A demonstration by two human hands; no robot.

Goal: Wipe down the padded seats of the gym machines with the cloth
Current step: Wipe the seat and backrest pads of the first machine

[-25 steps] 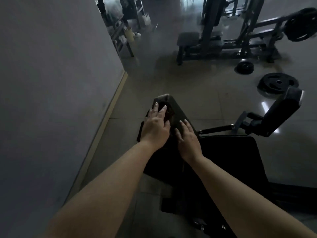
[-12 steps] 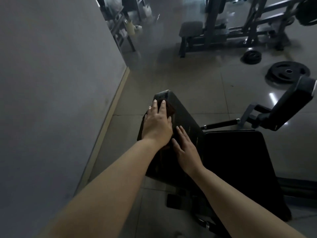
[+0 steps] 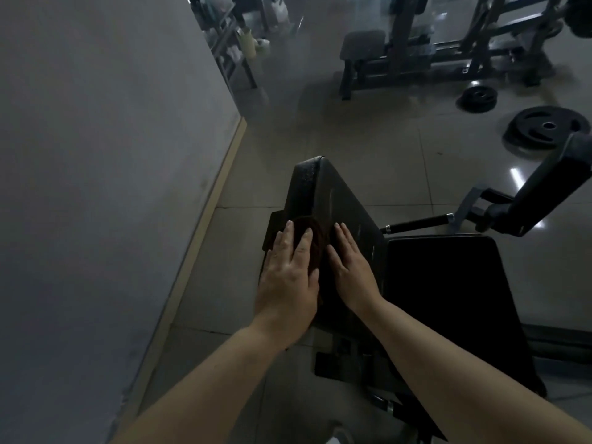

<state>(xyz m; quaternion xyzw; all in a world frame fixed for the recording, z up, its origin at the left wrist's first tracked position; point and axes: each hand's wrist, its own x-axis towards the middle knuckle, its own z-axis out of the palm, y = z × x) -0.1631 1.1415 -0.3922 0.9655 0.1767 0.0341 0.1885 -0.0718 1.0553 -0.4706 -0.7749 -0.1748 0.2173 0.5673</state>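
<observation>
A black padded back pad (image 3: 323, 187) slopes up and away from me, with a flat black seat pad (image 3: 445, 277) to its right. My left hand (image 3: 288, 280) lies flat, fingers straight, pressing a dark brown cloth (image 3: 315, 238) against the pad's left side; most of the cloth is hidden under the palm. My right hand (image 3: 350, 267) rests flat on the pad's face just right of the cloth, fingers straight and holding nothing.
A grey wall (image 3: 96, 187) with a pale skirting runs close on the left. A black padded lever arm (image 3: 544, 193) juts out at right. Two weight plates (image 3: 544, 129) lie on the tiled floor; another bench machine (image 3: 400, 52) and a shelf rack (image 3: 230, 49) stand beyond.
My left hand has slid the cloth down the pad from near its top edge toward me. My right hand stayed flat beside it.
</observation>
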